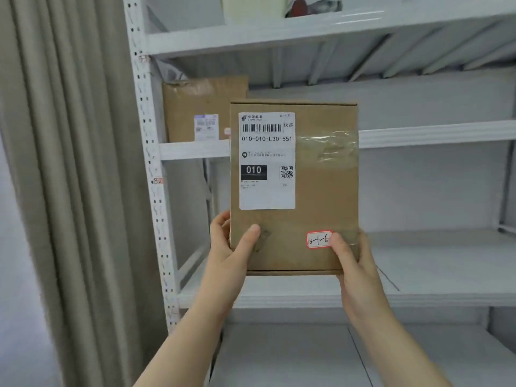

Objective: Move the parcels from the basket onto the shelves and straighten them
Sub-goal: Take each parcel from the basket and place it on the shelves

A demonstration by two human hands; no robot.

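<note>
A flat brown cardboard parcel [324,196] is held upright in front of the white shelving, its white shipping label and a small red-edged sticker marked 3-1-6 facing me. My left hand [231,247] grips its lower left corner, thumb on the front. My right hand [351,261] grips the lower right corner, thumb beside the sticker. A second brown parcel [201,107] stands at the far left of the shelf [435,134] behind it. The basket is out of view.
The white metal rack has a perforated upright [148,152] on the left and more boards above [307,32] and below [446,297]. A beige curtain [69,177] hangs left of the rack. A pale item and dark objects sit on the top board.
</note>
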